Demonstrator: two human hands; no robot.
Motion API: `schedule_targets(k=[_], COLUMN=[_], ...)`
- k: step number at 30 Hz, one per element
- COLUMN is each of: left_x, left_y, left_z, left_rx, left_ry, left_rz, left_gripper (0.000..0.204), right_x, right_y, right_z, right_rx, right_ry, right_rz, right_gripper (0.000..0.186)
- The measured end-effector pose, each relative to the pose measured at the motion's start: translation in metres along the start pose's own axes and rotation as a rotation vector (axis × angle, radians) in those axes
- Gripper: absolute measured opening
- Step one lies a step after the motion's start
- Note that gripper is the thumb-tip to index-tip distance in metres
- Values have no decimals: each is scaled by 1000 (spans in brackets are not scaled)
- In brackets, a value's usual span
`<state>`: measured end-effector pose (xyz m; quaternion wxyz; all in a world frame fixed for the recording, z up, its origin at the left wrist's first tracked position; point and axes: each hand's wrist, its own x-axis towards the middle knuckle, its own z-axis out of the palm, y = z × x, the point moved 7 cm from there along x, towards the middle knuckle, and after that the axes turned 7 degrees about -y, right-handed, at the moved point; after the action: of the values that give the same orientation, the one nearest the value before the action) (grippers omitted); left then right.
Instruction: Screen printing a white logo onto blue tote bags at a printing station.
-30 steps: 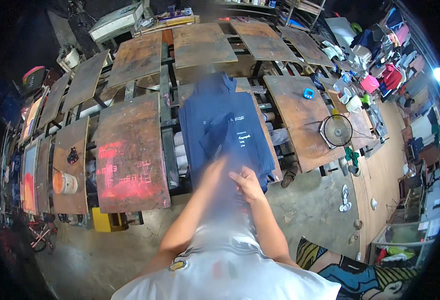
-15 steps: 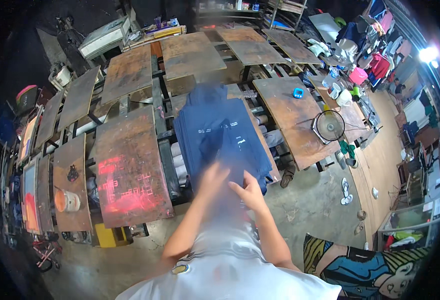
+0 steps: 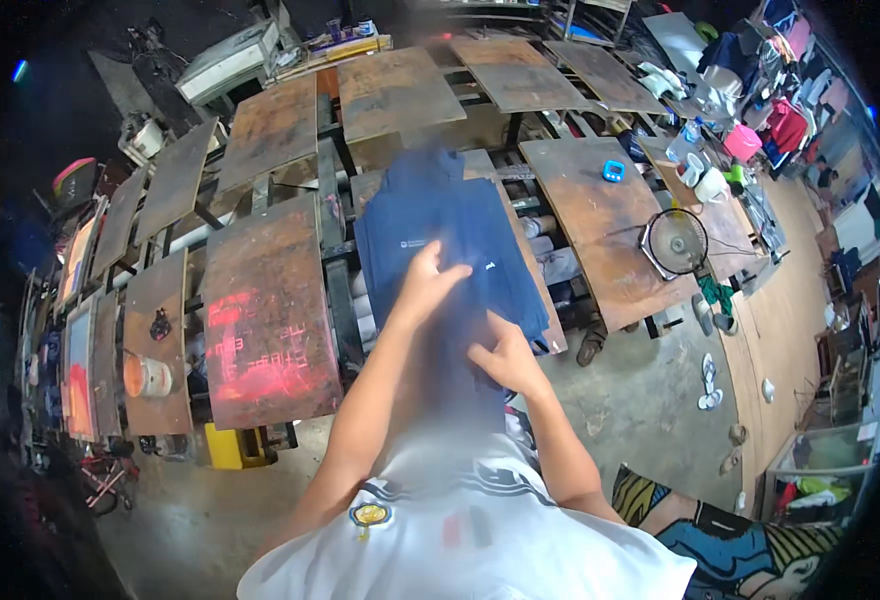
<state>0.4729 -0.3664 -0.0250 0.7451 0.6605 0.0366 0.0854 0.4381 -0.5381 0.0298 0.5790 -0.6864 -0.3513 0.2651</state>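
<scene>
A stack of navy blue garments (image 3: 390, 225) with small white prints lies on a brown board in front of me. My left hand (image 3: 423, 286) is on top of the uppermost cloth, thumb spread away from the fingers. Lower and to the right, my right hand (image 3: 512, 362) is closed at the near edge of the navy garment, thumb on top, its other fingers partly hidden by cloth. Between my hands the fabric hangs toward my body, smeared by blur.
Rows of stained boards (image 3: 270, 300) on metal frames surround the stack. An orange-and-white bucket (image 3: 148, 377) stands left. To the right are a round fan (image 3: 677, 243) and a blue timer (image 3: 614, 171). Slippers (image 3: 709, 382) lie on the floor.
My left hand has moved up and slightly right over the cloth, its thumb now apart. My right hand stays by the near edge. The whole view has shifted slightly.
</scene>
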Motion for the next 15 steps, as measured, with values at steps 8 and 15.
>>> schedule_targets(k=[8, 15], left_x=[12, 36], left_y=[119, 122], left_z=[-15, 67], left_rx=[326, 222], left_ry=[415, -60], left_rz=[378, 163], left_gripper=[12, 47], right_x=[0, 9], right_y=[24, 60], right_z=[-9, -55], right_rx=[61, 679], right_ry=[-111, 226], right_rz=[31, 55], right_gripper=[15, 18])
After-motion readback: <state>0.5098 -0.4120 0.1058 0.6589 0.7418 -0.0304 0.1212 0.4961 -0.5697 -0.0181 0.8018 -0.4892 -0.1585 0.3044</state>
